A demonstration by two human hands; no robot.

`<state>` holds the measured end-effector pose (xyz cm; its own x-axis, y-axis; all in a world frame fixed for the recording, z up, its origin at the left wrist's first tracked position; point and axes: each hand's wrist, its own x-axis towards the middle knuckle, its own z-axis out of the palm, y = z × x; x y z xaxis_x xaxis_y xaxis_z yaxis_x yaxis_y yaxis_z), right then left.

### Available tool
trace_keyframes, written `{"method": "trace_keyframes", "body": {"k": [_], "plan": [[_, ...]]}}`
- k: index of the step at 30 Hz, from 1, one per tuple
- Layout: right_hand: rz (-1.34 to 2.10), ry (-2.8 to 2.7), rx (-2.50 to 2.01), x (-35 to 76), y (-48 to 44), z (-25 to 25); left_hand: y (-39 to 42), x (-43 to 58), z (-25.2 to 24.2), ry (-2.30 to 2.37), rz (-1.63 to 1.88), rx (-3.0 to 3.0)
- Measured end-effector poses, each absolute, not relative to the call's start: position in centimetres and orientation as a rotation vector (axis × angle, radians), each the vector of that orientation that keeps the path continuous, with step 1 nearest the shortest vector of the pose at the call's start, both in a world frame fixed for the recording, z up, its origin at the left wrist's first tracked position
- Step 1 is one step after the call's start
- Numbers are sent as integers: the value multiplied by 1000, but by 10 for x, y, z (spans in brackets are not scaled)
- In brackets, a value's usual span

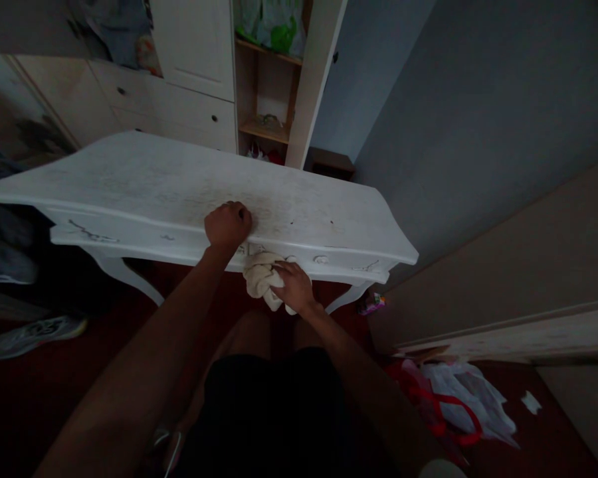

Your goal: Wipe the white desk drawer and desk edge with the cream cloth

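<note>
The white table (129, 169) bears dark scuffs on its top. At the middle of the table's front edge, the left hand (228, 224) rests, curled into a fist. Just in front of the table's drawer face, the right hand (295, 287) clasps a bunched cream cloth (260, 275). Behind the table, a tall cabinet (194, 50) has one door swung out

A crumpled cream cloth (260, 275) is bunched before a scuffed white table (299, 192).
</note>
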<state>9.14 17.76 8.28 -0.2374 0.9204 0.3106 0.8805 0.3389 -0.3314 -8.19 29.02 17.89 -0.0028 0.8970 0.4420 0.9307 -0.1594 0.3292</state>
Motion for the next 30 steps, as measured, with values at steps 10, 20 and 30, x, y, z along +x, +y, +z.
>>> {"method": "trace_keyframes", "body": {"k": [10, 20, 30], "plan": [[494, -1753, -1480, 201, 131, 158, 293, -82, 177, -1997, -870, -2153], [-429, -1496, -1415, 306, 203, 262, 296, -82, 173, -1983, -891, -2120], [-62, -1681, -1612, 328, 265, 171, 293, -80, 180, -2041, -839, -2084]]}}
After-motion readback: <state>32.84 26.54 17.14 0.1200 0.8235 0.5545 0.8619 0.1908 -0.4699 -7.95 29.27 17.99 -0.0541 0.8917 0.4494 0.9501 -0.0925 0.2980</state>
